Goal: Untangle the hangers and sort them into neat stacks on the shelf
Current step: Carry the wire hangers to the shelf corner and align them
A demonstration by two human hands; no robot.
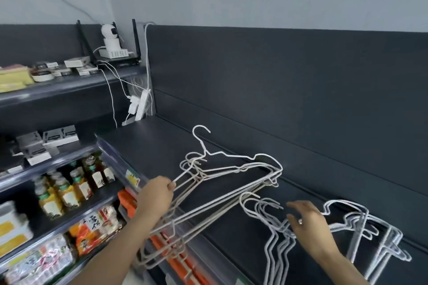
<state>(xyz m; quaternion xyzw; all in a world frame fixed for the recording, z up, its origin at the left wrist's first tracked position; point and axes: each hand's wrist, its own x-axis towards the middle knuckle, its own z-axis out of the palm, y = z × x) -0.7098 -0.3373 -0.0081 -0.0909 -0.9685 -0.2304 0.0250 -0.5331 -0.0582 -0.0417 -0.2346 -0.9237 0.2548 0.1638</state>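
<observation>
White wire hanger [236, 156] lay atop the beige hanger stack [203, 209] on the dark shelf [150, 146], its arm pinched in my left grip [157, 194]. My right grip [308, 220], fingers spread and empty, was over the white hanger stack [357, 216]. Recommended procedure: lift straight up, freeing the hook last.

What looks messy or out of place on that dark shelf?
The hanger bunch gripped by the left hand is tangled, wires crossing unevenly, and it juts out past the front edge of the shelf. The white hangers by the right hand lie more evenly.
</observation>
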